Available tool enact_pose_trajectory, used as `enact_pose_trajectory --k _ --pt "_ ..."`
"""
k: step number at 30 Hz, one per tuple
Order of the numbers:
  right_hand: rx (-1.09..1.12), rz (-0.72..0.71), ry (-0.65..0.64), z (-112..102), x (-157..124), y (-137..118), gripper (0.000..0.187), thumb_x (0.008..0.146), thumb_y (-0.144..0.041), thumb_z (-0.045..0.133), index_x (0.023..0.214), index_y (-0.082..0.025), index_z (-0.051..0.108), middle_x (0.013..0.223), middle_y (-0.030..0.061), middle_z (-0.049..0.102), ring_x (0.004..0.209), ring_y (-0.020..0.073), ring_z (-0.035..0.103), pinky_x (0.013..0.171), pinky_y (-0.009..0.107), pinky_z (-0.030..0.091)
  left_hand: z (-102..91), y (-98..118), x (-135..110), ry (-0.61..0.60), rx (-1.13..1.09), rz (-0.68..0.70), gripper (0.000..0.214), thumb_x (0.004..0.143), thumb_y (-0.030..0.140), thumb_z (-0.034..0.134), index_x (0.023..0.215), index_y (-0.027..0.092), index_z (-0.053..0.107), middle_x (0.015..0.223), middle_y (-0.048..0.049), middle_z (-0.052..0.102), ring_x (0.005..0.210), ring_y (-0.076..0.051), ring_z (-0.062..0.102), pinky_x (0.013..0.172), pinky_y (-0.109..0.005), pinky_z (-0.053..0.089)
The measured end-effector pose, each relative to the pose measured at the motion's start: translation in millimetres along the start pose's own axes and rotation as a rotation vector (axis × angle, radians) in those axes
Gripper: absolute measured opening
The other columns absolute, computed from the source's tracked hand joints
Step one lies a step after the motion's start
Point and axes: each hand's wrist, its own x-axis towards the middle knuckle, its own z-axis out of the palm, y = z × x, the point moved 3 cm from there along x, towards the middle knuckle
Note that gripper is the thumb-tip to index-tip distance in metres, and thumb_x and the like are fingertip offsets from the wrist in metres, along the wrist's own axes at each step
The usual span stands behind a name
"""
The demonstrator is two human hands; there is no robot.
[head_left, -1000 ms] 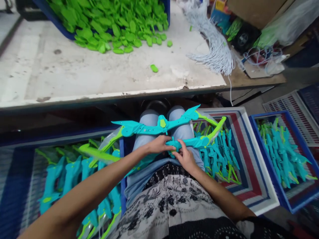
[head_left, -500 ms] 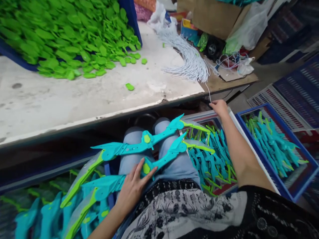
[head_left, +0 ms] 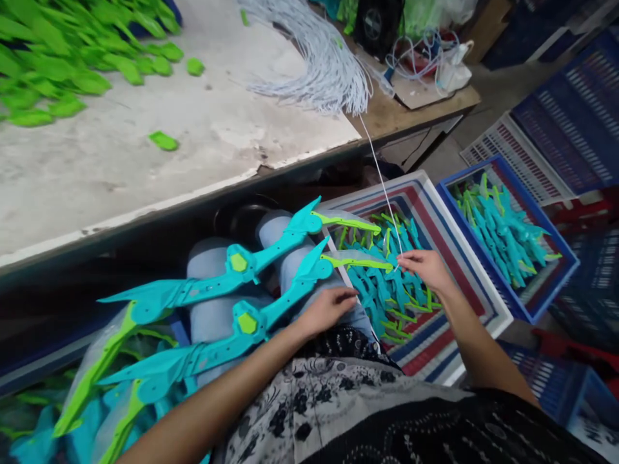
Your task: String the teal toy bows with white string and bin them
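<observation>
My right hand [head_left: 420, 265] pinches the end of a thin white string [head_left: 383, 187], near the green tip of the nearer turquoise toy bow [head_left: 285, 308]. From there the string runs up to a bundle of white strings [head_left: 333, 80] on the table edge. My left hand [head_left: 331, 309] is over my lap just below that bow's right arm, fingers stretched toward the right and nothing visible in them. A second turquoise toy bow [head_left: 203, 287] lies parallel across my knees, farther out. Both bows have bright green end pieces and a green centre badge.
The pale table [head_left: 213, 151] carries a heap of green plastic pieces [head_left: 43, 64]. To my right, a white-rimmed crate [head_left: 464, 277] and a blue crate [head_left: 554, 303] hold turquoise and green toys. More toy bows [head_left: 91, 419] are piled at my left.
My right hand has drawn the string from the bundle down to the nearer bow's right tip. My left hand has left that bow's centre and moved right. The view has shifted rightward.
</observation>
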Motion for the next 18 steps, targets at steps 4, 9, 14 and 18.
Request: enact_pose_trajectory --k 4,9,14,18 --pt "-0.053 -0.203 0.248 13.1 -33.5 32.4 0.024 0.073 -0.041 0.070 0.076 -0.017 0.075 0.071 0.0041 0.070 0.060 0.0147 0.062 0.057 0.028 0.050 38.2 -6.8 57.5 0.053 -0.424 -0.266 0.020 0.086 0.013 0.056 0.103 0.012 0.066 0.088 -0.0082 0.071 0.073 -0.014 0.067 0.066 -0.024 0.051" --pt "-0.231 -0.453 0.384 27.2 -36.1 41.0 0.017 0.085 -0.032 0.062 0.082 -0.021 0.074 0.082 0.0046 0.073 0.075 0.0168 0.066 0.070 0.031 0.055 51.9 -2.7 85.6 0.078 -0.672 -0.303 0.015 0.085 0.004 0.054 0.093 0.010 0.066 0.070 -0.0047 0.067 0.058 -0.011 0.063 0.058 -0.023 0.049" --pt "-0.401 -0.637 0.410 32.2 -35.3 46.8 0.017 0.091 -0.026 0.058 0.087 -0.021 0.073 0.083 0.0053 0.072 0.079 0.0169 0.067 0.073 0.031 0.056 57.0 -3.1 94.8 0.041 -0.700 -0.284 0.015 0.085 0.003 0.053 0.083 0.009 0.067 0.070 -0.0070 0.069 0.057 -0.012 0.063 0.057 -0.023 0.049" --pt "-0.496 -0.707 0.370 37.1 -36.4 54.4 0.019 0.093 -0.024 0.054 0.091 -0.021 0.073 0.085 0.0068 0.071 0.081 0.0172 0.066 0.076 0.032 0.056 61.6 -5.5 97.2 -0.010 -0.734 -0.278 0.016 0.085 0.002 0.054 0.077 0.009 0.065 0.066 -0.0059 0.068 0.054 -0.011 0.062 0.056 -0.021 0.049"
